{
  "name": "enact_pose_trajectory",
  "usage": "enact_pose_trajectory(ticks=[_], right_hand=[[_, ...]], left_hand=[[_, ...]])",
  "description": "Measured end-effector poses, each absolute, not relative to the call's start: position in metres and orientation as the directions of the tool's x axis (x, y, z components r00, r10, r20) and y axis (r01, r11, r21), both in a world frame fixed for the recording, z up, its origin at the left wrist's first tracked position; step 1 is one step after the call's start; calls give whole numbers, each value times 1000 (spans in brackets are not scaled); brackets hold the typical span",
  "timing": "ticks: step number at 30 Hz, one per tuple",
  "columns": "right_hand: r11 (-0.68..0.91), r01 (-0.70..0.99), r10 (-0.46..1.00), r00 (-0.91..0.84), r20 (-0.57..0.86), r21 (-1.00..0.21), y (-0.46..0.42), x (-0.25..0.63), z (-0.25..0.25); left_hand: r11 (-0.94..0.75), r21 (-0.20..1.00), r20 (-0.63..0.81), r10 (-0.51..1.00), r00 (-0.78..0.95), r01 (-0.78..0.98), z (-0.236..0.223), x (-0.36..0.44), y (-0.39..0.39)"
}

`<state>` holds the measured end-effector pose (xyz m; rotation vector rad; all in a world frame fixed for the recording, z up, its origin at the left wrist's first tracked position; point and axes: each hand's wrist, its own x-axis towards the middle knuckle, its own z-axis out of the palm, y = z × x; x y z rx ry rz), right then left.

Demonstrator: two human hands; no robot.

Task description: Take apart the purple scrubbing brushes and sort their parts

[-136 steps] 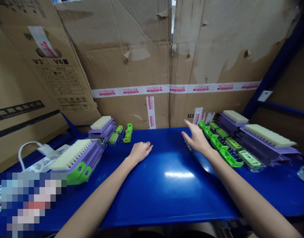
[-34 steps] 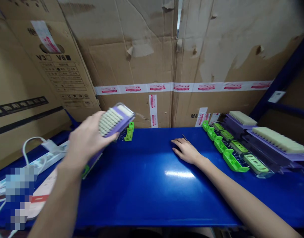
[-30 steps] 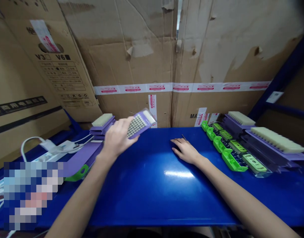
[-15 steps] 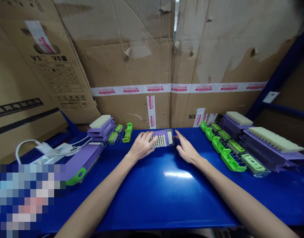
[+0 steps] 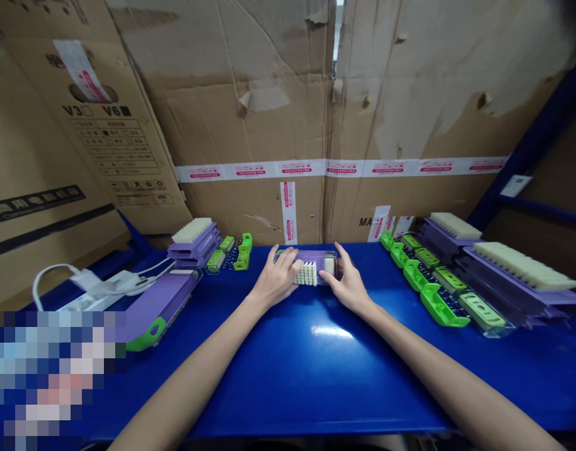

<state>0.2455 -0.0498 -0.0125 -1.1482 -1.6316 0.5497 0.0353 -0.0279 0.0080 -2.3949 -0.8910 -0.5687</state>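
Note:
A purple plastic part [image 5: 316, 255] with a block of cream bristle-like tufts [image 5: 307, 274] is at the back middle of the blue table, with a clear edge around it. My left hand [image 5: 277, 275] grips its left end, fingers lying over the tufts' edge. At its right end, my right hand [image 5: 350, 282] has the thumb on the front by a pale strip [image 5: 329, 267] and the fingers behind. Both hands hide the part's ends.
Tufted purple parts [image 5: 194, 247] sit on the left and others [image 5: 523, 266] on the right. Near them are green clips [image 5: 429, 304] and green-and-clear pieces [image 5: 480, 307]. A white power strip [image 5: 114, 284] with cables lies left. Cardboard [image 5: 250, 138] stands behind.
My right hand has closed in from the right and now grips the purple part's right end. The part has shifted slightly and its tufts tilt more toward me; my left hand stays on it.

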Motion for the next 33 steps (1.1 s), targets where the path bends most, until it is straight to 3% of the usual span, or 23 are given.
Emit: enact_pose_trajectory(ticks=[5, 11, 17, 23, 28, 33], right_hand=[[463, 436, 867, -41, 496, -772, -53, 236, -14], [507, 416, 851, -107, 514, -754, -52, 236, -17], [503, 376, 864, -245, 440, -778, -52, 245, -8], [442, 280, 897, -103, 431, -852, -52, 241, -10], [343, 464, 885, 132, 446, -817, -50, 244, -9], [368, 559, 845, 132, 518, -743, -46, 249, -12]], left_hand=[[-658, -307, 597, 429, 677, 688, 12, 50, -35], [-675, -275, 538, 482, 692, 684, 13, 56, -35], [-727, -261, 514, 453, 729, 635, 10, 41, -25], [-665, -273, 558, 479, 678, 695, 5, 41, -25], [-629, -271, 579, 499, 645, 729, 2, 40, -23], [-612, -269, 554, 533, 639, 744, 4, 43, -24]])
